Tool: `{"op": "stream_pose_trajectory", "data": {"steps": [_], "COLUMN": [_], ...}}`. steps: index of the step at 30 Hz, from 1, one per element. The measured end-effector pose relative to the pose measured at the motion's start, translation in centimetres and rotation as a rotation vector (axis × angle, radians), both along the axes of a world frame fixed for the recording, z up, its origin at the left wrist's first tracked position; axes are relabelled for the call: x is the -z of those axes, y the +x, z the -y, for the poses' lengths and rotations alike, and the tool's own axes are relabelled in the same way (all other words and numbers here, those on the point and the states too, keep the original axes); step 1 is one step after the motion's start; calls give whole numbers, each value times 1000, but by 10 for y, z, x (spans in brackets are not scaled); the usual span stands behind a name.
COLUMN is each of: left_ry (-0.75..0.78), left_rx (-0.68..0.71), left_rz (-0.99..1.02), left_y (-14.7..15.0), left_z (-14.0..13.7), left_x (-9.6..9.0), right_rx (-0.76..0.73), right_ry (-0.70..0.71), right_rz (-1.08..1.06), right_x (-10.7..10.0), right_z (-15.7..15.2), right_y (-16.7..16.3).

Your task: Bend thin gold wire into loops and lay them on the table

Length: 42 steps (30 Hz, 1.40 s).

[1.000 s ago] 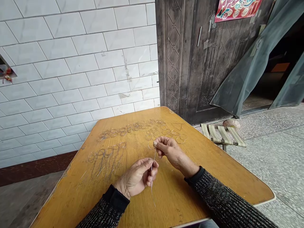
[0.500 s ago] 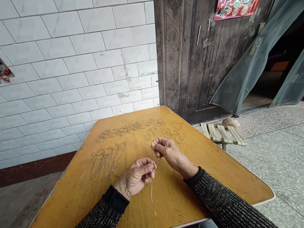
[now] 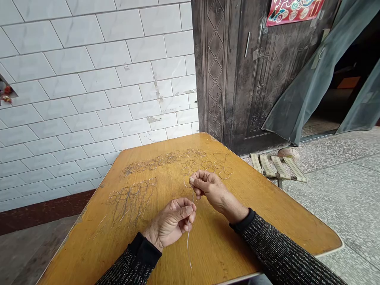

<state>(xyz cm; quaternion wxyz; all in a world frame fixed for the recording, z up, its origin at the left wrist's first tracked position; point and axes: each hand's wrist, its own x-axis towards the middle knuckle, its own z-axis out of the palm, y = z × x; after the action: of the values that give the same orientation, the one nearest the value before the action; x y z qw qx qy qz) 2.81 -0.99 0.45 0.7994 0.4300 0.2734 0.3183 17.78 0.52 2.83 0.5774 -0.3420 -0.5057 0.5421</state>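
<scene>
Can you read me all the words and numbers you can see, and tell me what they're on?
There are none I can read.
Red poster on the dark door: colourful swirls, top cut off; no readable words.
Small red ornament at the left edge: too blurred to tell.
Wire held in the left hand and right hand: no writing shows.
Wooden table: none visible.

Soft daylight falls evenly, leaving the doorway (image 3: 341, 97) dark.
</scene>
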Motion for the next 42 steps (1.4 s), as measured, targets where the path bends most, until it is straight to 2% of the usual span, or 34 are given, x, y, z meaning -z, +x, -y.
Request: {"op": "stream_pose_trajectory", "data": {"steps": [5, 13, 17, 25, 31, 36, 42], "left_ry": [62, 127, 203, 210, 313, 309, 368], "left_rx": [-15, -88, -101, -56, -42, 33, -79], "left_rz": [-49, -176, -225, -296, -367, -419, -423], "left_y": [1, 2, 1, -1, -1, -3, -4], "left_z": [1, 5, 5, 7, 10, 8, 2], "left_x": [-1, -7, -6, -6, -7, -8, -8], "right_rx": [-22, 90, 86, 145, 174, 167, 137], "right_ry": [10, -8, -11, -2, -13, 18, 35], "right_rz": [22, -6, 15, 33, 45, 102, 139], "right_x": [-1, 3, 4, 3, 5, 9, 11], "right_z": [1, -7, -7, -10, -13, -14, -13], "right_y": [-2, 4, 5, 7, 10, 9, 5]}}
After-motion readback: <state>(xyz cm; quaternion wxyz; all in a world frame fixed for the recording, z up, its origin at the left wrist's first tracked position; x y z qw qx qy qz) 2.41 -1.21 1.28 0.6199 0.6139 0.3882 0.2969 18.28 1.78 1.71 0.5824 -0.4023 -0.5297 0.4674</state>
